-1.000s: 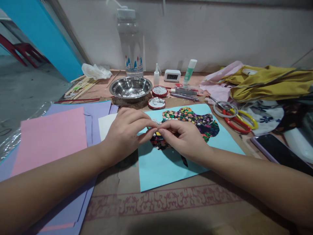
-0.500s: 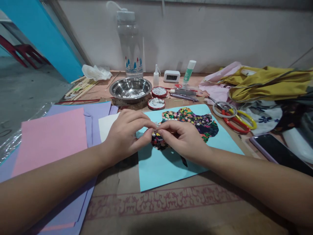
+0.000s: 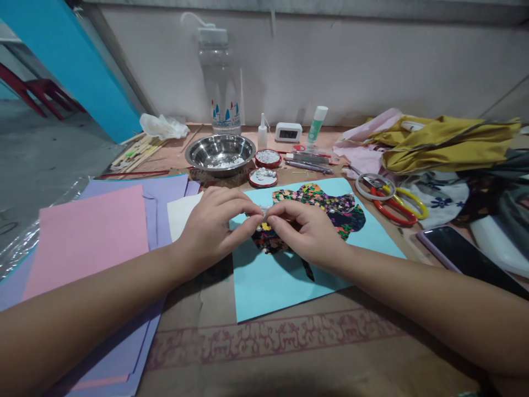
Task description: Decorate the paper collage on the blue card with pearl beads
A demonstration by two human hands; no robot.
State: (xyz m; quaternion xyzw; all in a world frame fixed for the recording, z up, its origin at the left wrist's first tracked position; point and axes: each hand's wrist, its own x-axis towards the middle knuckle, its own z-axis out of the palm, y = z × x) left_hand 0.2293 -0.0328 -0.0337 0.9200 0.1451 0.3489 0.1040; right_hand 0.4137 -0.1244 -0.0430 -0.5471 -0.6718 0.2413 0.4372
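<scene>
Over the light blue sheet [image 3: 281, 292], my left hand [image 3: 217, 223] and my right hand [image 3: 312, 231] meet fingertip to fingertip. Both are closed in a pinch around something tiny and pale, too small to name. Beneath them lies a flower-shaped piece of dark floral fabric [image 3: 347, 207] on the sheet, with small pearl-like beads on it; my hands hide its middle. A dark stem-like strip [image 3: 308, 270] shows below my right hand. Just beyond the sheet are a red-rimmed lid of silvery beads [image 3: 263, 176] and another lid of small clear beads [image 3: 268, 157].
A steel bowl [image 3: 221, 151] with clear beads, a water bottle [image 3: 221, 82], a glue bottle [image 3: 262, 132], a small clock [image 3: 288, 132] and a glue stick [image 3: 317, 124] stand at the back. Scissors [image 3: 394, 212], cloth [image 3: 450, 144] and a phone [image 3: 471, 259] lie right; pink paper [image 3: 95, 237] lies left.
My fingertips stay together over the fabric with slight finger movement. A pearl-like bead seen by my fingertips before is now less distinct. The whole view has shifted a little.
</scene>
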